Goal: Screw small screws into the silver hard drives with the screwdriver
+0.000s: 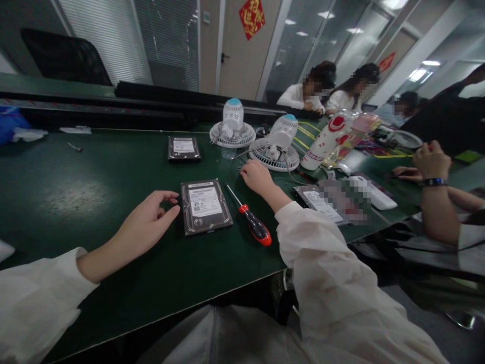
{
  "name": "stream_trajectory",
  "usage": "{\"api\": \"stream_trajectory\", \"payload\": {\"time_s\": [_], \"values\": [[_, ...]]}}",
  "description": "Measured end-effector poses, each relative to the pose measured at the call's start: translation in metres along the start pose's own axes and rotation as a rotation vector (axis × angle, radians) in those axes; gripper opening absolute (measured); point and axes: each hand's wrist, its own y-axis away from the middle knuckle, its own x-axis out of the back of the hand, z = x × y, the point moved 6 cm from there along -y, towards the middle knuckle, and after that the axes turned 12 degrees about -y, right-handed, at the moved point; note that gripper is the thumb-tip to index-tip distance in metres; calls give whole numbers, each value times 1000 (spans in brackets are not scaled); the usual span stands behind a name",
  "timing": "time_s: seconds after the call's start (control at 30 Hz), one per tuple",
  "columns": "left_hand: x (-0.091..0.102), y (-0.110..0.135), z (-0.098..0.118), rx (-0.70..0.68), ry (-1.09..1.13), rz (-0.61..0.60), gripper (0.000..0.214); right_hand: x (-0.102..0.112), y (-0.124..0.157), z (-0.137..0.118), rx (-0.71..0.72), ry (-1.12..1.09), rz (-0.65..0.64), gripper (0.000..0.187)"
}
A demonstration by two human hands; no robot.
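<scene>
The left hand (148, 218) reaches in from the left with its forearm slanting up over the green worktop (151, 283), palm turned inward, fingers loosely curved and thumb parted from them around bare space, just beside the near hard disk drive (206, 206), which lies flat, label up. Right of the drive lies a red-and-black screwdriver (254, 226), its shaft pointing away, and beyond its tip the right hand (258, 178) bends down, knuckles up, fingers curled at small metal pieces (239, 164); whether they pinch one, I cannot tell.
</scene>
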Motion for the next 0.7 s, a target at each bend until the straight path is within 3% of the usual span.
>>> {"api": "stream_trajectory", "payload": {"time_s": [0.3, 0.43, 0.6, 0.7], "values": [[-1, -5, -8, 105, 193, -8, 60, -2, -1, 4, 22, -21, 11, 41], [0, -17, -9, 256, 424, -13, 56, -4, -5, 8, 22, -35, 4, 42], [3, -29, -4, 372, 624, 21, 48, -4, -9, 14, -1, -56, -8, 42], [2, -32, 2, 372, 641, -16, 53, -4, -10, 15, -11, -70, -13, 42]]}}
